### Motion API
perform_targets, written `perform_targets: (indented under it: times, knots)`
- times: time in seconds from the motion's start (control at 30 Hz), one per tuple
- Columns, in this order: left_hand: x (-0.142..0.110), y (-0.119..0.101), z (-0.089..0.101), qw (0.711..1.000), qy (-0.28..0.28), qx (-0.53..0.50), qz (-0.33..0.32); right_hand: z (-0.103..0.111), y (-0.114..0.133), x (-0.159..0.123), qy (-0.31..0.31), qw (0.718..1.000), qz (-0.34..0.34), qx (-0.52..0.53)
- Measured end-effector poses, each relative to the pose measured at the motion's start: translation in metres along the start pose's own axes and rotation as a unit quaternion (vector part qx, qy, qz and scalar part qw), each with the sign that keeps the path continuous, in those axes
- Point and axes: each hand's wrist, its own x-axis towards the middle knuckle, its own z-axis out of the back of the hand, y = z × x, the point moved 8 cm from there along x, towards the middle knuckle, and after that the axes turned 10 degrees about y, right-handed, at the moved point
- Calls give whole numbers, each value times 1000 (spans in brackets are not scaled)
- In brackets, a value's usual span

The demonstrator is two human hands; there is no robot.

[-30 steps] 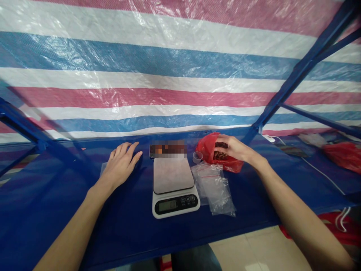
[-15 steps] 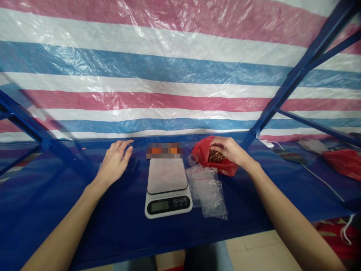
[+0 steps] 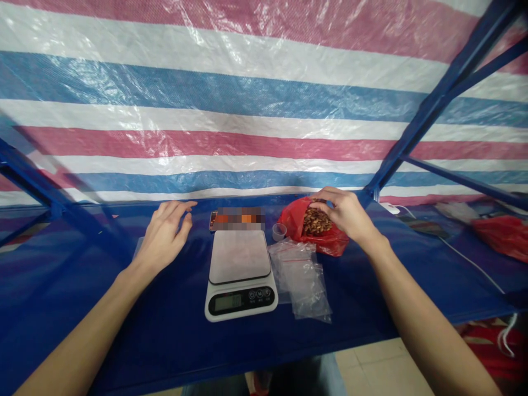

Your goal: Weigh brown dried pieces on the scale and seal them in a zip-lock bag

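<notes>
My right hand [image 3: 348,213] reaches into a red plastic bag [image 3: 325,242] of small brown pieces [image 3: 315,223], its fingers pinched at the top of the pile. My left hand [image 3: 164,234] lies flat and spread on the blue table, left of a white digital kitchen scale [image 3: 240,273] with nothing on its plate. Several small clear zip bags [image 3: 303,272] lie just right of the scale. A small roll of clear tape [image 3: 279,231] stands between the scale and the red bag.
A blurred flat object [image 3: 237,219] lies behind the scale. Blue metal frame bars [image 3: 416,129] rise on both sides before a striped tarpaulin [image 3: 231,104]. Another red bag [image 3: 501,235], a white cable [image 3: 466,256] and a white charger [image 3: 390,208] are at the right.
My right hand has shifted inside the red bag, which now shows more of its brown contents. My left hand has drawn slightly back and left. The view has drifted a little.
</notes>
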Motion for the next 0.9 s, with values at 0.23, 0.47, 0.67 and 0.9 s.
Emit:
perform_targets:
  times: [0.23, 0.47, 0.67, 0.9]
  knots:
    - [0, -12, -7, 999, -9, -12, -30, -47, 62, 10, 48, 992, 112, 14]
    - [-2, -26, -9, 996, -23, -58, -64, -67, 79, 48, 103, 985, 133, 47]
    - [-4, -32, -10, 992, -31, -69, -100, -66, 70, 33, 87, 984, 133, 74]
    - [-5, -39, 7, 986, -83, -64, -130, -80, 61, 23, 141, 979, 141, 32]
